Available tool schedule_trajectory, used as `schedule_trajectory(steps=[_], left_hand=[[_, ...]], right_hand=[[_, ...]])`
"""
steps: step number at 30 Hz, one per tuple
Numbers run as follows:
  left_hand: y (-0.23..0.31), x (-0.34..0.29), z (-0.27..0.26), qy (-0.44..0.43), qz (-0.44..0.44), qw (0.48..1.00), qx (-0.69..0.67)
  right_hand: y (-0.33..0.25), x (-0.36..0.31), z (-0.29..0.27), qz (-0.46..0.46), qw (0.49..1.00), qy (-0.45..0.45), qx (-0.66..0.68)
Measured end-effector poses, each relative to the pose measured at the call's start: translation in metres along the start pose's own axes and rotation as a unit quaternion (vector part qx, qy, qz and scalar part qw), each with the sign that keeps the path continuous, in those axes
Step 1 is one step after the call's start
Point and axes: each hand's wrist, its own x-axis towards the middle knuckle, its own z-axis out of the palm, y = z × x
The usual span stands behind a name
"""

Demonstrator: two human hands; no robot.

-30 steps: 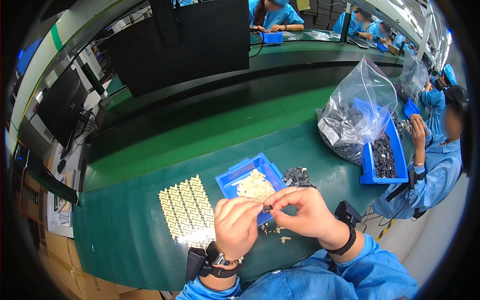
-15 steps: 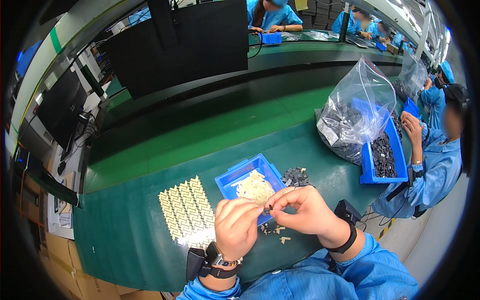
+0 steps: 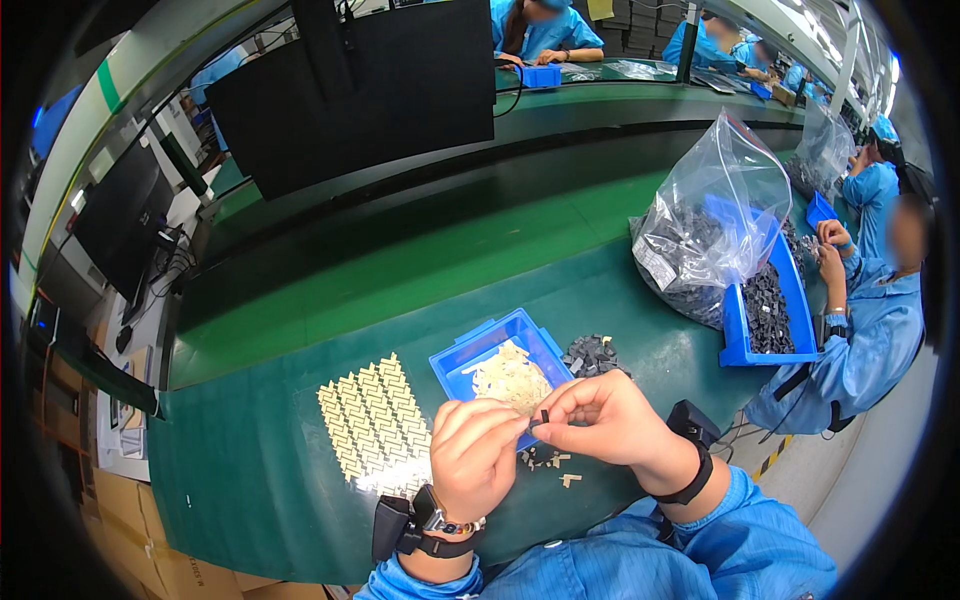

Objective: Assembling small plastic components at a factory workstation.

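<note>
A small black plastic part (image 3: 541,418) is pinched between the fingertips of both my hands. My left hand (image 3: 474,450) is closed, its thumb and forefinger meeting at the part's left side. From the right, my right hand (image 3: 606,424) grips the part between thumb and forefinger. The part's far details are too small to make out. Just beyond my fingers, a blue bin (image 3: 457,362) holds cream-coloured pieces (image 3: 510,374). Behind my right hand lies a pile of black parts (image 3: 590,354). Several cream pieces (image 3: 569,480) and dark bits are scattered nearer me.
Rows of cream strips (image 3: 372,418) lie left of the bin on the green table (image 3: 260,480). To the right stand a clear bag of dark parts (image 3: 690,250) and a long blue bin (image 3: 738,345). Beside these, a co-worker (image 3: 865,330) sits handling something. A dark monitor (image 3: 350,110) hangs ahead.
The black part has turned slightly between my fingertips, with my hands nearly in place. At the right, the co-worker's hands have shifted and come together.
</note>
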Motion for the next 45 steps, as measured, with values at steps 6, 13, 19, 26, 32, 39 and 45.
schedule_trajectory(steps=[6,13,19,26,32,39,45], left_hand=[[0.001,-0.002,-0.001,-0.003,0.015,1.000,-0.014],[0.002,-0.001,-0.002,-0.007,0.025,0.999,-0.021],[0.001,-0.002,-0.002,0.008,0.022,0.999,-0.041],[0.000,-0.005,-0.002,0.004,0.022,0.999,-0.039],[0.000,-0.008,0.003,0.025,0.028,0.999,-0.021],[0.003,-0.007,0.005,0.015,-0.001,1.000,0.015],[0.002,-0.011,-0.001,0.026,-0.018,0.999,0.022]], right_hand=[[0.003,0.000,0.000,0.027,0.991,-0.011,0.131],[0.009,0.001,-0.005,0.051,0.956,-0.052,0.283],[0.005,-0.004,0.001,0.029,0.971,-0.020,0.238],[-0.007,-0.004,-0.001,-0.312,0.916,-0.041,-0.249],[-0.012,-0.007,0.003,-0.331,0.855,-0.057,-0.396],[-0.003,-0.011,0.001,-0.367,0.827,0.006,-0.426],[-0.009,-0.030,-0.054,-0.360,0.779,0.198,-0.473]])
